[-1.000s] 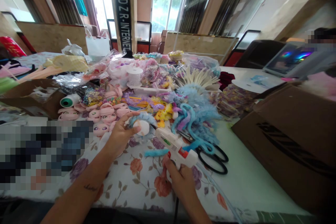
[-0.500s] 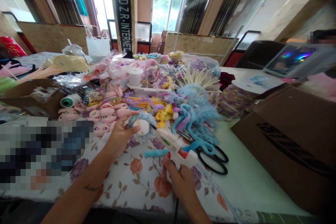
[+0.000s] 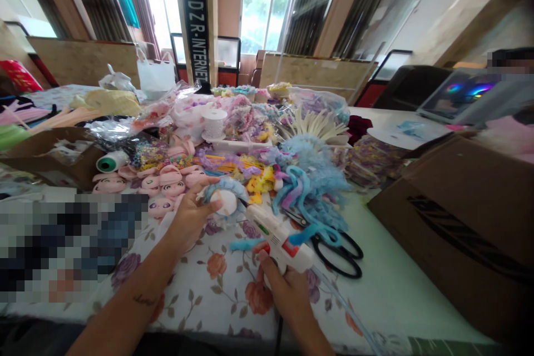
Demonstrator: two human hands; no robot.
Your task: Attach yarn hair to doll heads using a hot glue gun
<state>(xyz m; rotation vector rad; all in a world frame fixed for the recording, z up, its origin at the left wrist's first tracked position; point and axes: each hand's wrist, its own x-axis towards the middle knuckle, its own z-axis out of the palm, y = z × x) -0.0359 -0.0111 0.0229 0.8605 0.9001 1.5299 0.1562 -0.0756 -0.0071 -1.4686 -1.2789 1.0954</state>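
Note:
My left hand pinches a round piece with a light blue ruffled edge and a white disc at its middle. A white hot glue gun is in my right hand, with my fingers wrapped round its handle. The gun's dark nozzle tip is close to the disc's right side; whether it touches I cannot tell. A bright blue fuzzy strip lies on the cloth behind the gun. Black-handled scissors rest to the right of the gun, partly under blue fuzzy strips.
Pink plush heads sit beyond my left hand. Blue tulle, a white ribbon spool and a green-centred thread cone are piled behind. A large cardboard box stands at right, an open carton at left.
The glue gun's nozzle has shifted slightly up and left, nearer the disc. My right-hand fingers have moved slightly on the handle. My left hand stays nearly still.

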